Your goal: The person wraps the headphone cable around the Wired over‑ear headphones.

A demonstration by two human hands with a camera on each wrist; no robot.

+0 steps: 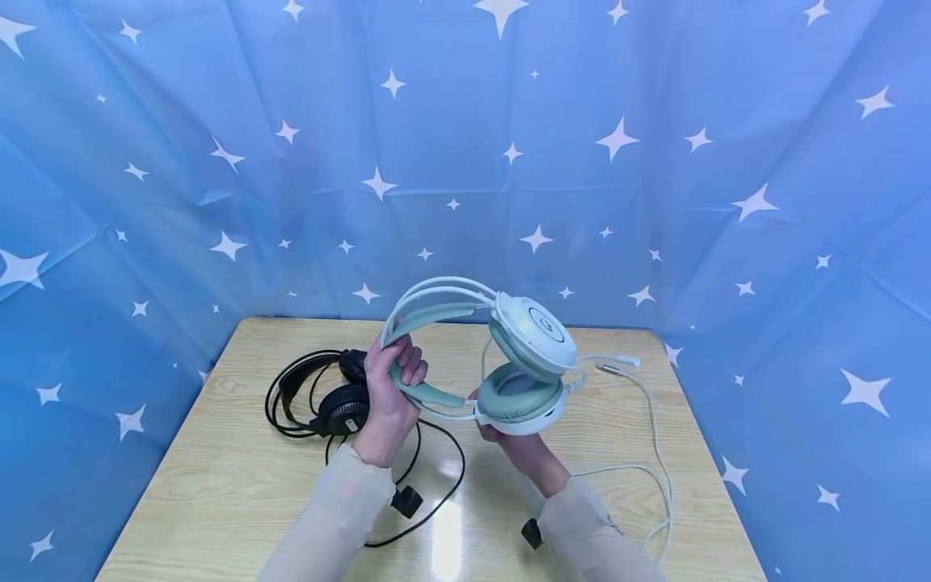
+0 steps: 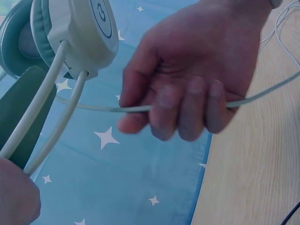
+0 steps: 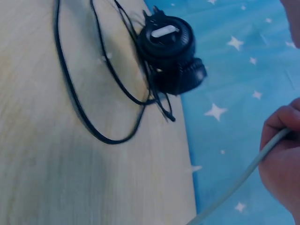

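Note:
My left hand (image 1: 389, 388) grips the headband of a white and mint-green headset (image 1: 534, 327), held up above the table. Its two round ear cups with mint pads point to the right, and a short boom (image 1: 621, 360) sticks out beyond them. Below the lower ear cup is my right hand (image 1: 520, 453), partly hidden by it in the head view. In the left wrist view, the right hand's fingers curl round the headset's pale cable (image 2: 262, 93). The right wrist view also has this cable running out of that hand's grasp.
A black headset (image 1: 345, 408) lies on the wooden table (image 1: 218, 469) at left, its black cable (image 1: 454, 477) looping toward the front. Small black blocks (image 1: 406, 501) are near both forearms. White cable (image 1: 658, 428) trails along the right side. A blue star-patterned curtain (image 1: 451, 145) surrounds the table.

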